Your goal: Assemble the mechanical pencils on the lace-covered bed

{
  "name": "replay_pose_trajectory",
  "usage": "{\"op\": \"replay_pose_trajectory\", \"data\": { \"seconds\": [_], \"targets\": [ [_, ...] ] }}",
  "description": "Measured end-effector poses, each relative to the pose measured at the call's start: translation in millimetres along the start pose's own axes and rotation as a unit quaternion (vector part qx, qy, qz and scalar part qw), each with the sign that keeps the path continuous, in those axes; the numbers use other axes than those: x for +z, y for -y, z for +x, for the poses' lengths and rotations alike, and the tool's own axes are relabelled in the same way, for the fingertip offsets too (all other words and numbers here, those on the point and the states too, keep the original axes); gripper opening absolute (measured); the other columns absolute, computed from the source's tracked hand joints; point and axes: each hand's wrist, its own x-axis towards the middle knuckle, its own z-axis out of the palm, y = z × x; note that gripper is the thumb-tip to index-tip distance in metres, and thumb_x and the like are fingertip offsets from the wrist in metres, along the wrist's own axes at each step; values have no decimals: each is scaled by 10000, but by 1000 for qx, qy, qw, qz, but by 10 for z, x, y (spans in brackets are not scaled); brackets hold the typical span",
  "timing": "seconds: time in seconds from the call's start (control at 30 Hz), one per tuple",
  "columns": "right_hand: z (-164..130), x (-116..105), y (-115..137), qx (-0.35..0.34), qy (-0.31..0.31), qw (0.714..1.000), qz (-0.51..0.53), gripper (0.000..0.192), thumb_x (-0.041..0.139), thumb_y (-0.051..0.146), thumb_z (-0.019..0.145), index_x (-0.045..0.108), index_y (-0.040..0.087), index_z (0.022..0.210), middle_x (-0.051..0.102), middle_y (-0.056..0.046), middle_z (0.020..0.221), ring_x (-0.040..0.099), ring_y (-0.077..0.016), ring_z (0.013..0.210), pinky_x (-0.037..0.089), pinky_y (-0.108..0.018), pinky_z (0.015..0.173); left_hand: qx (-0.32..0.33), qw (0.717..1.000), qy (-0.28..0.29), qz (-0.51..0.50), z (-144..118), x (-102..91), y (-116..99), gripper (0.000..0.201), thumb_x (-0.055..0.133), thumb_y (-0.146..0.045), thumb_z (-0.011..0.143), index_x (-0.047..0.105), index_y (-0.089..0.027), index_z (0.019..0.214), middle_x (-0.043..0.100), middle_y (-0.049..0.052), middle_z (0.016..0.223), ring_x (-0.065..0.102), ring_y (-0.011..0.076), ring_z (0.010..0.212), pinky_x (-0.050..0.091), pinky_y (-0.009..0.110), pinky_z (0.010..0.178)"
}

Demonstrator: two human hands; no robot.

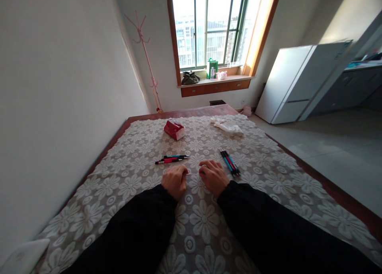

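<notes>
A thin white strand (192, 173) runs taut and nearly level between my two hands, just above the tablecloth. My left hand (176, 180) is closed in a pinch on its left end. On the other end, the fingers of my right hand (212, 176) are pinched together. Whether it is string or a band is too fine to tell. Beyond my left hand lies a loose group of pens (171, 159) in black, red and blue. Several more pens (230, 162) lie side by side to the right of my right hand, pointing away from me.
A flower-patterned tablecloth (204, 218) covers the wooden table. Farther back are a red tissue pack (174, 130) and a crumpled white plastic bag (228, 127). A white object (25, 256) sits at the near left corner. The wall borders the left side; a white fridge (298, 81) stands right.
</notes>
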Motion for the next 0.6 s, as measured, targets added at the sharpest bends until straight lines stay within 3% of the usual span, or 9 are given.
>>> {"op": "replay_pose_trajectory", "data": {
  "seconds": [0.33,0.6],
  "targets": [
    [7,-13,22,-24,-3,1000,1,80,583,161,944,637,214,919,689,-49,1045,573,-202,993,407,-354,896,36,998,10,-43,8,-1,13,168,499,-104,888,614,-207,953,713,61,953,659,228,895,481,356,813],
    [-2,7,0,-23,4,1000,-13,92,556,157,960,625,213,938,676,-57,1046,554,-214,996,395,-359,900,94,994,56,-14,11,52,38,408,475,-7,841,622,-232,1148,682,63,1027,619,233,934,473,356,832]
  ]
}}
